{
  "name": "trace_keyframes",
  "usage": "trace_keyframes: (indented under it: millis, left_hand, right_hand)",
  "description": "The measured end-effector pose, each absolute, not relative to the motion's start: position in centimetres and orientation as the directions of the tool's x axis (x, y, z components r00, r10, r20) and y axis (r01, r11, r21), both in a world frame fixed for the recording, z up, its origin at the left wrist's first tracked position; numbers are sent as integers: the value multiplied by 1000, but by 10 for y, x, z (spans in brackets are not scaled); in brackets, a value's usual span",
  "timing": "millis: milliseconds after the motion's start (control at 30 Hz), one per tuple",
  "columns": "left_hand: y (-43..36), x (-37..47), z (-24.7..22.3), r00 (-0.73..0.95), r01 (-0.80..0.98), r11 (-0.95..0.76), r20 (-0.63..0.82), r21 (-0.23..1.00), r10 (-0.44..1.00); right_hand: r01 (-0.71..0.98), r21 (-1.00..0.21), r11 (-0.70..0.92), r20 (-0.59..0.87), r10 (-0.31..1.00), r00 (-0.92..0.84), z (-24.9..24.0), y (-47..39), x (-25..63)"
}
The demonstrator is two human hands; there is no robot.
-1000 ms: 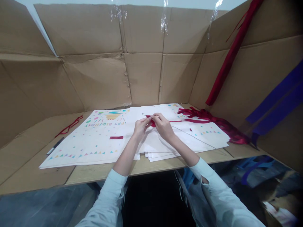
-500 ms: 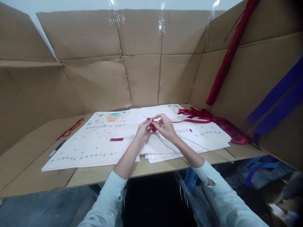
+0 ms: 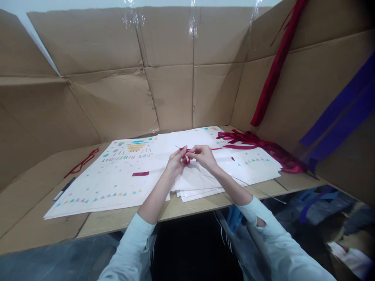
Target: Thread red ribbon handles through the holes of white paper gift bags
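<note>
Pinching a red ribbon [image 3: 186, 160] above the white sheets [image 3: 117, 179], the left hand [image 3: 175, 162] and right hand [image 3: 204, 157] sit close together, their forearms [image 3: 155, 195] hiding part of the sheets. A heap of red ribbons [image 3: 274, 151] overlaps the sheets' right end. Left of the sheets lie a pen [image 3: 64, 188] and red cord [image 3: 80, 164]; behind the sheets stands a cardboard wall [image 3: 172, 93].

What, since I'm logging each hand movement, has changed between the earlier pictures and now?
The right hand has shifted slightly right, and the red ribbon, bunched at the grip earlier, now shows as a small loop. It and the left hand still hold the ribbon; the ribbon pile and short red strip lie as before.
</note>
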State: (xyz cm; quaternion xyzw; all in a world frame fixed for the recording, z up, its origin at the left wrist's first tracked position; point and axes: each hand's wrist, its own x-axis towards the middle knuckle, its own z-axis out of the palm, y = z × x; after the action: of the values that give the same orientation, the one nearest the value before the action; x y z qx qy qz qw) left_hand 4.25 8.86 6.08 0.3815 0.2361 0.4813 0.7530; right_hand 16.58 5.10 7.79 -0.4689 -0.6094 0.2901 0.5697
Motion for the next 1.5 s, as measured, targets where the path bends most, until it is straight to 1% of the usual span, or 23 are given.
trace_keyframes:
  millis: [67, 100, 167, 200, 267, 333, 400, 467, 567, 667, 733, 767, 800, 867, 900, 933, 967, 1000, 1067, 1100, 1167, 1333, 1500]
  left_hand:
    - [90, 43, 60, 398, -498, 141, 81, 856, 914]
    - [90, 43, 59, 373, -448, 39, 147, 893, 916]
    - [89, 45, 55, 323, -255, -257, 333, 932, 886]
    - [87, 46, 52, 336, -110, -415, 427, 903, 840]
    - [82, 48, 45, 476, 191, -665, 525, 722, 706]
    - [77, 50, 39, 677, 380, -805, 456, 456, 578]
    - [73, 53, 34, 788, 463, -850, 322, 251, 524]
    - [72, 55, 31, 804, 523, -839, 240, 149, 544]
    - [71, 55, 31, 778, 586, -803, 202, 108, 594]
    - [68, 46, 31, 755, 627, -776, 190, 72, 627]
    - [65, 32, 32, 741, 654, -755, 155, 58, 654]
    - [64, 23, 33, 733, 666, -744, 134, 60, 667]
    - [64, 13, 34, 725, 677, -733, 113, 69, 680]
    - [62, -9, 37, 703, 700, -707, 75, 97, 707]
    - [62, -19, 38, 690, 714, -692, 61, 109, 721]
    - [61, -28, 39, 673, 730, -674, 53, 115, 738]
    - [60, -34, 39, 652, 749, -653, 50, 113, 756]
    - [59, -39, 39, 629, 769, -631, 55, 103, 775]
    - [57, -40, 38, 587, 803, -593, 85, 62, 805]
    - [55, -38, 38, 572, 815, -579, 106, 42, 813]
    - [52, -28, 37, 567, 818, -575, 142, 19, 812]
    - [43, 11, 39, 653, 745, -666, 175, 21, 736]
    - [45, 40, 39, 636, 760, -650, 203, 3, 744]
  right_hand:
    - [228, -903, 364, 393, 915, 93, 83, 51, 172]
    - [241, -904, 352, 385, 917, 107, 87, 51, 178]
    - [309, -884, 351, 410, 899, 155, 100, 52, 194]
    - [356, -864, 357, 442, 876, 194, 109, 53, 206]
    - [487, -795, 363, 542, 786, 298, 133, 56, 236]
    - [623, -704, 341, 668, 616, 417, 164, 59, 273]
    - [734, -604, 311, 784, 398, 476, 199, 56, 310]
    - [807, -525, 271, 851, 192, 489, 233, 48, 341]
    - [866, -402, 296, 904, -23, 428, 271, 28, 361]
    - [838, -271, 473, 930, -96, 355, 289, 13, 352]
    - [779, -244, 578, 943, -46, 330, 289, 10, 336]
    - [756, -265, 598, 946, 11, 323, 287, 10, 327]
    - [736, -313, 600, 943, 105, 316, 282, 11, 319]
    - [687, -491, 536, 857, 439, 269, 265, 16, 303]
    - [659, -594, 462, 734, 647, 208, 252, 20, 296]
    - [638, -678, 365, 552, 826, 114, 237, 24, 289]
    - [634, -727, 262, 340, 940, 1, 220, 28, 284]
    - [650, -739, 176, 148, 984, -98, 202, 33, 280]
    - [706, -707, 41, -166, 961, -222, 166, 42, 274]
    - [730, -683, -8, -280, 926, -252, 151, 47, 273]
    - [752, -656, -66, -406, 871, -278, 128, 56, 274]
    - [764, -638, -94, -461, 841, -282, 113, 76, 281]
    - [754, -649, -99, -488, 815, -313, 110, 89, 285]
